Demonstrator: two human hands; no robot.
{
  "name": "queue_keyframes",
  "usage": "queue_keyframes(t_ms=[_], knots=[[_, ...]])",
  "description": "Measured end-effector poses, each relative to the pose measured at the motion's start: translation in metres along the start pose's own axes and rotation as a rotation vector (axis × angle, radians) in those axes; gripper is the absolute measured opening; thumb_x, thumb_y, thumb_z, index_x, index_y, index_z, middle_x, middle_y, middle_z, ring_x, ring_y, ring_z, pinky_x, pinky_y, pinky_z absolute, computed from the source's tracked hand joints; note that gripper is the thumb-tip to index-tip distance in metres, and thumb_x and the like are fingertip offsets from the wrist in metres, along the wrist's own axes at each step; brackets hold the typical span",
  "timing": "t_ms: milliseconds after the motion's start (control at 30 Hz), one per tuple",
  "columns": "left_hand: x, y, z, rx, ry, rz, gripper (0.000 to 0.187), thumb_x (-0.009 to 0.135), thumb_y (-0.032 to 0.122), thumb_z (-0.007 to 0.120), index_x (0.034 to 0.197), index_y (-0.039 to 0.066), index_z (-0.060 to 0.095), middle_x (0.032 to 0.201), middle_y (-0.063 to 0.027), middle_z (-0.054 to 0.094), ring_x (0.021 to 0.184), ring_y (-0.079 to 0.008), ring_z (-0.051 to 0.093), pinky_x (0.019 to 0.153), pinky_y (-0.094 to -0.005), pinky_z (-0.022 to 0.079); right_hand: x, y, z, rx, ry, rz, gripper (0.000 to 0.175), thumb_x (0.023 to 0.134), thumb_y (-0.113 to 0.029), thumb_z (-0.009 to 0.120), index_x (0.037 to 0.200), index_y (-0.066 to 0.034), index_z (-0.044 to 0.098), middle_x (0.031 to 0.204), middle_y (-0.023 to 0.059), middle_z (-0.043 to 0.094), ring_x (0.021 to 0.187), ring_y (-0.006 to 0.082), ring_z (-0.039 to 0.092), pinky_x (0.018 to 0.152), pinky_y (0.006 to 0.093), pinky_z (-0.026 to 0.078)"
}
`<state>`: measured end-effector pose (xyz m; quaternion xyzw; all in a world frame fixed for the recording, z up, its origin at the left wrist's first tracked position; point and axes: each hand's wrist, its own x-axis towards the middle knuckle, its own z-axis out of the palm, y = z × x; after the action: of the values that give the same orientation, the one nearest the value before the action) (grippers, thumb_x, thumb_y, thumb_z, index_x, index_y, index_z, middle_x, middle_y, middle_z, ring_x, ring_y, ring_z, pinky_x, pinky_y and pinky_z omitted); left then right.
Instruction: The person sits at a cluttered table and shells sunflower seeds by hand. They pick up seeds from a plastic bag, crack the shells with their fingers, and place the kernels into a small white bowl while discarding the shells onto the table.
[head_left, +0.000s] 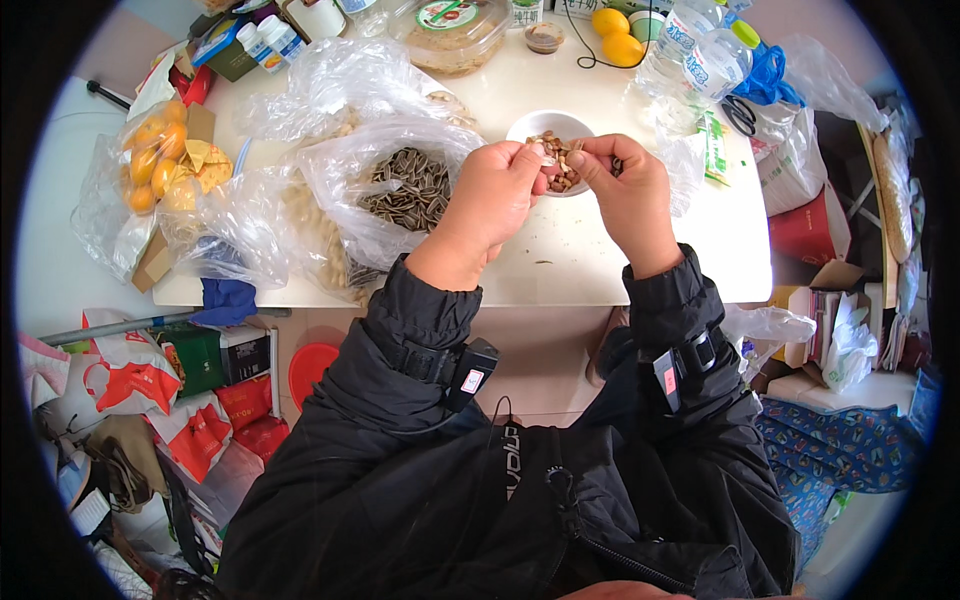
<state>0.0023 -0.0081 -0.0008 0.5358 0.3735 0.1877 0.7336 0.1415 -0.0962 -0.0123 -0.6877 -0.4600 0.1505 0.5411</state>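
My left hand (495, 195) and my right hand (630, 187) meet above a white bowl (555, 120). Reddish-brown shelled kernels, which look like peanuts (562, 182), lie in it. Between my left thumb and fingers is a small pale piece (548, 160), perhaps shell or seed. My right thumb and forefinger pinch another small pale piece (576, 147); both are too small to name surely. Left of the bowl, an open clear plastic bag (337, 161) holds striped sunflower seeds (412, 187). Beside it, unshelled peanuts (319, 217) show through thin plastic.
A bag of oranges (154, 150) sits at the table's left. Along the back are a lidded clear plastic container (450, 45), a small sauce cup (544, 37) and yellow lemons (621, 46). Plastic bottles (712, 67) and black-handled scissors (739, 116) are at the right.
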Motion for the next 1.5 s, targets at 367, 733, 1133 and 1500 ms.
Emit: queue_keyframes(t_ms=[367, 733, 1133, 1500], knots=[[0.000, 0.002, 0.000, -0.066, 0.056, 0.064, 0.026, 0.099, 0.023, 0.050, 0.093, 0.000, 0.062, 0.069, 0.0048, 0.047, 0.054, -0.0025, 0.036, 0.047, -0.0178, 0.030, 0.004, 0.004, -0.005, -0.152, 0.001, -0.075, 0.012, 0.083, -0.008, 0.069, 0.090, 0.0008, 0.066, 0.073, 0.0035, 0.057, 0.061, 0.0157, 0.054, 0.057, 0.0253, 0.044], [-0.004, 0.000, 0.010, -0.012, -0.041, 0.290, 0.023, 0.093, 0.021, 0.063, 0.083, 0.000, 0.060, 0.071, -0.0022, 0.063, 0.060, -0.0064, 0.057, 0.052, -0.0199, 0.040, -0.006, -0.011, 0.006, 1.169, -0.282, 0.781, 0.026, 0.100, -0.023, 0.041, 0.102, -0.0020, 0.055, 0.086, 0.0058, 0.055, 0.068, 0.0117, 0.051, 0.051, 0.0199, 0.036], [-0.006, 0.004, 0.003, -0.345, -0.134, 0.099, 0.056, 0.103, 0.043, 0.033, 0.117, -0.006, 0.057, 0.075, -0.0012, 0.050, 0.055, -0.0058, 0.034, 0.046, -0.0176, 0.029, -0.006, -0.017, 0.001, 0.857, -0.218, 0.512, 0.018, 0.095, -0.017, 0.056, 0.099, 0.0000, 0.059, 0.077, 0.0012, 0.060, 0.057, 0.0070, 0.049, 0.047, 0.0173, 0.034], [-0.005, -0.002, 0.008, -0.134, -0.081, 0.118, 0.059, 0.101, 0.049, 0.036, 0.115, -0.003, 0.058, 0.076, -0.0006, 0.055, 0.055, -0.0050, 0.037, 0.046, -0.0189, 0.028, -0.010, -0.017, 0.002, 0.343, -0.277, 0.218, 0.016, 0.090, -0.009, 0.064, 0.099, 0.0050, 0.062, 0.080, 0.0059, 0.067, 0.072, 0.0093, 0.061, 0.067, 0.0234, 0.049]])
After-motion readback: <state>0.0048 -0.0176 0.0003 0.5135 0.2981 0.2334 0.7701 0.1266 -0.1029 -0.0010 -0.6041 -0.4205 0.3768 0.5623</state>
